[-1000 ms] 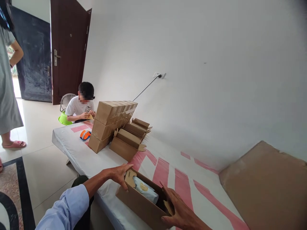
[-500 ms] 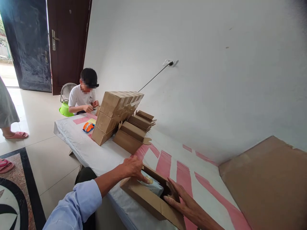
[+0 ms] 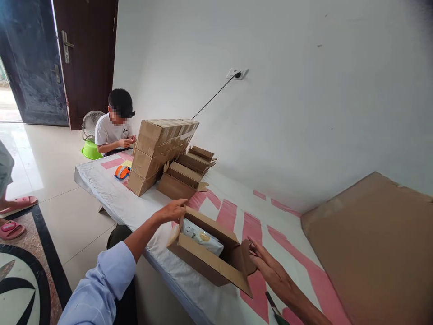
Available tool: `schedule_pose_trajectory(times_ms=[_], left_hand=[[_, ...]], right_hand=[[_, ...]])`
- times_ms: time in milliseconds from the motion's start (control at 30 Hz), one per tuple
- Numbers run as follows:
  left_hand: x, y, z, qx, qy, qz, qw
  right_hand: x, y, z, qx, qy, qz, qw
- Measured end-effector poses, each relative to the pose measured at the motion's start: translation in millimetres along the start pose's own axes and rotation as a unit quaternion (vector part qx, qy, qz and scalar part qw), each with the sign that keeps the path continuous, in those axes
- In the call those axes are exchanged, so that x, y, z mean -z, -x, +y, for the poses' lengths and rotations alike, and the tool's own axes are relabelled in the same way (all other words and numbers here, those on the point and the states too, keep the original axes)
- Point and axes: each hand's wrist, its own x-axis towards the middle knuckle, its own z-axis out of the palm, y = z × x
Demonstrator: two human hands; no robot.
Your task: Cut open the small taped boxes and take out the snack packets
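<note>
An open cardboard box [image 3: 203,262] stands on the covered table in front of me. Inside it lies a pale blue-and-white plastic packet [image 3: 203,239] with a yellowish round patch, towards the left end. My left hand [image 3: 172,211] grips the box's left end at the far corner, fingers over the flap there. At the other end, my right hand [image 3: 267,264] has its fingers closed on the right end flap [image 3: 246,257]. A dark-handled tool [image 3: 275,309], partly hidden, lies below my right forearm.
Stacked taped cartons [image 3: 147,158] stand farther back, with several open boxes [image 3: 179,178] beside them. An orange tape roll [image 3: 122,171] lies left of the stack. Behind the table's far end sits a person [image 3: 113,131]. A large cardboard sheet [image 3: 368,253] rises at right.
My left hand has lifted off the packet and moved to the box's left end. My right hand has come out of the box onto its right flap.
</note>
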Motion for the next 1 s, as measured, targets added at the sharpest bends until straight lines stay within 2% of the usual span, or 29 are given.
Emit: schedule_pose_trajectory(times_ms=[133, 233, 267, 333, 433, 533, 700, 867, 1000], left_hand=[[1.4, 21.1, -16.1, -0.017, 0.01, 0.055, 0.998], [-1.7, 33.9, -18.0, -0.04, -0.012, 0.071, 0.997], [-1.2, 34.6, -17.4, -0.055, -0.055, 0.094, 0.992], [2.0, 30.7, -14.5, -0.091, -0.138, 0.101, 0.981], [7.4, 22.7, -3.7, -0.113, -0.217, 0.083, 0.966], [7.5, 23.6, 12.5, -0.081, -0.254, 0.072, 0.961], [-3.6, 31.4, 31.4, -0.02, -0.305, 0.074, 0.949], [-12.6, 37.3, 23.6, -0.058, -0.273, 0.076, 0.957], [-12.0, 37.8, 9.8, -0.09, -0.208, 0.095, 0.969]], right_hand=[[-7.1, 12.4, 6.1, -0.032, -0.029, 0.071, 0.997], [-9.0, 26.5, -9.8, 0.033, 0.042, 0.118, 0.992], [-7.3, 28.2, -17.2, 0.053, 0.08, 0.122, 0.988], [-0.4, 25.6, -31.3, 0.07, 0.145, 0.107, 0.981], [13.0, 16.5, -49.2, 0.05, 0.209, 0.052, 0.975], [22.0, 11.2, -65.4, 0.059, 0.208, 0.018, 0.976], [28.0, 1.4, -86.7, 0.101, 0.208, -0.051, 0.972], [28.1, -21.4, -94.9, 0.077, 0.224, -0.109, 0.965], [17.1, -37.9, -92.0, 0.06, 0.23, -0.122, 0.964]])
